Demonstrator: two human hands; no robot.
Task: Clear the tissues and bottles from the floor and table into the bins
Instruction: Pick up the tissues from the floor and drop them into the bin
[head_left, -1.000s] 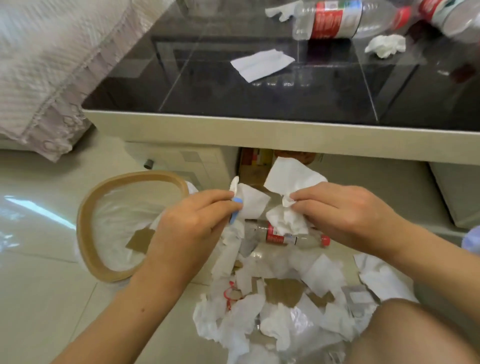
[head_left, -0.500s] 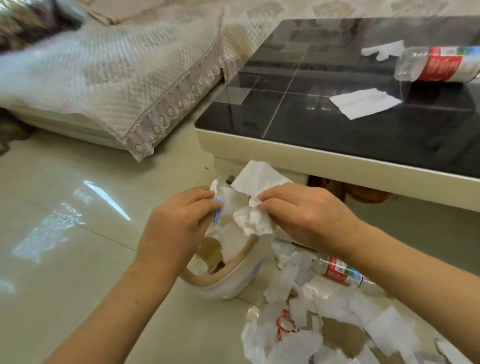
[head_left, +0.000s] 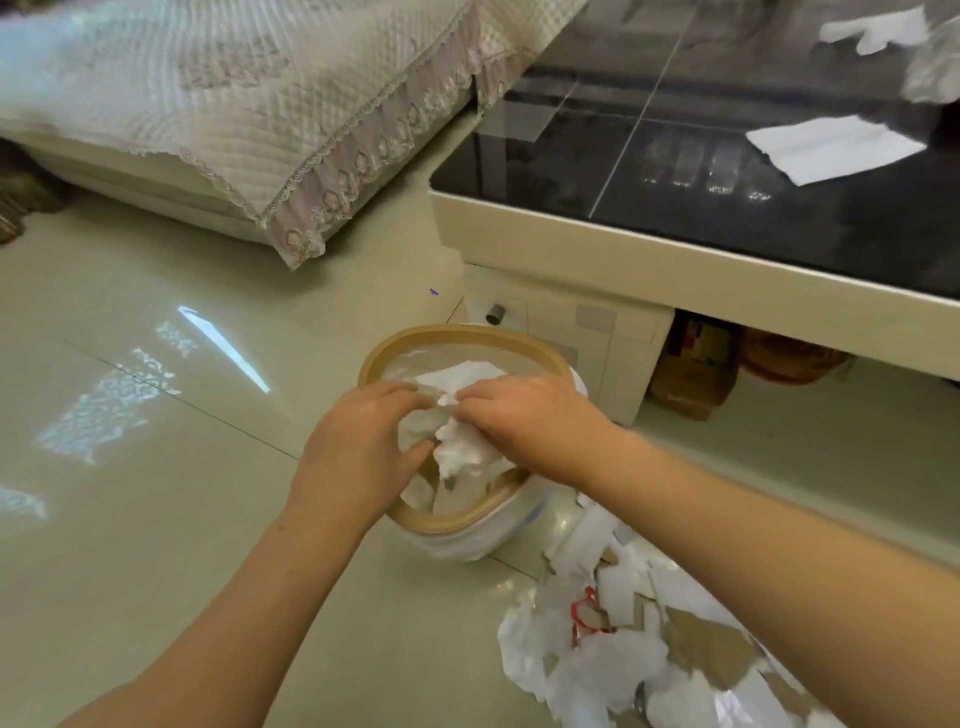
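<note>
Both hands over bin (head_left: 467, 519), mid-drop. Left hand (head_left: 358, 457) & right hand (head_left: 524, 421) each pinching crumpled white tissues (head_left: 462, 447) just above bin opening. Next, prob.: let go w/ fingers apart, then back to floor pile (head_left: 623, 649). Flat tissue (head_left: 831, 148) left on worktop (head_left: 675, 249).

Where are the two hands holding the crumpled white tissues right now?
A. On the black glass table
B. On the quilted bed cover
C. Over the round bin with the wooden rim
C: the left hand and right hand hold the crumpled white tissues just above the mouth of the round bin with the wooden rim.
</note>
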